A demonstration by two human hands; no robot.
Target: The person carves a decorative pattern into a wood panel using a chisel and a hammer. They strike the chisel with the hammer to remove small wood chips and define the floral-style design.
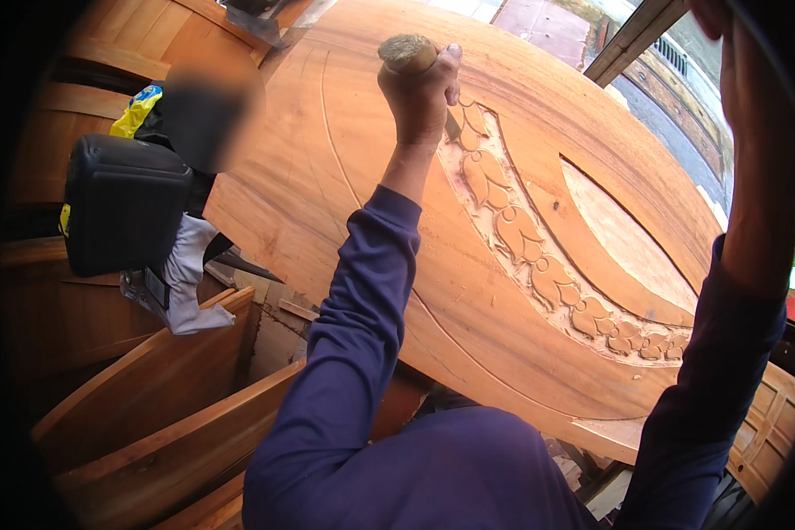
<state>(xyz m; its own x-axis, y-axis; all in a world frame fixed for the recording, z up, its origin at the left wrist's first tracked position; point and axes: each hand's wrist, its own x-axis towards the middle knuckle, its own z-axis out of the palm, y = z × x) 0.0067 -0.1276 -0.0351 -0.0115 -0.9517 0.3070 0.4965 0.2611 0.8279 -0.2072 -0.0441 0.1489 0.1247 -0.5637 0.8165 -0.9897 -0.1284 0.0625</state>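
My left hand [420,102] is closed round a carving chisel [406,53] with a thick round handle whose butt end is pale and frayed. The chisel's flat blade [453,126] shows below the fist, at the upper end of a carved band [521,234] of leaf and scroll shapes. The band curves across a large wooden panel [327,177] with a rounded outline. High at the upper right edge, my right hand [711,16] is raised, mostly cut off by the picture's dark rim. Its fingers and anything in them are hidden.
A recessed, pointed oval [618,221] is cut into the panel right of the band. At left stand a black hard case [128,203], a grey cloth [190,274] and a yellow bag [137,113]. Curved wooden boards [150,371] lean at lower left. A wooden post [636,44] rises behind.
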